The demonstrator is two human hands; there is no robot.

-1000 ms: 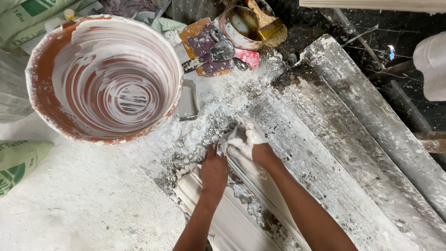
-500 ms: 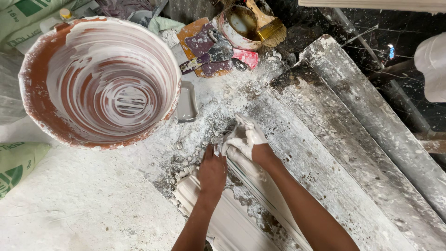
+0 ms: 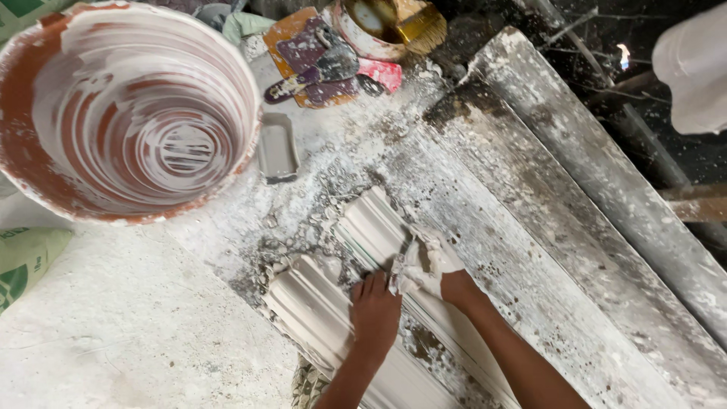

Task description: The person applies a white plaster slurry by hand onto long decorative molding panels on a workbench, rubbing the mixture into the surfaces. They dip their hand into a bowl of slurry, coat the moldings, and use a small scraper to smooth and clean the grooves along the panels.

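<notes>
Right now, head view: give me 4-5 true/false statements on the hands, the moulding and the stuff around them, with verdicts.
1. The right hand is coated in white plaster. True.
2. The left hand rests flat on the white ribbed moulding. True.
3. The big bucket sits at the lower right. False: it is at the upper left, its red inside smeared white.
4. The left hand grips the putty knife. False: that tool lies apart at the top, on a stained board.
5. A small grey tray lies just right of the bucket. True.
</notes>
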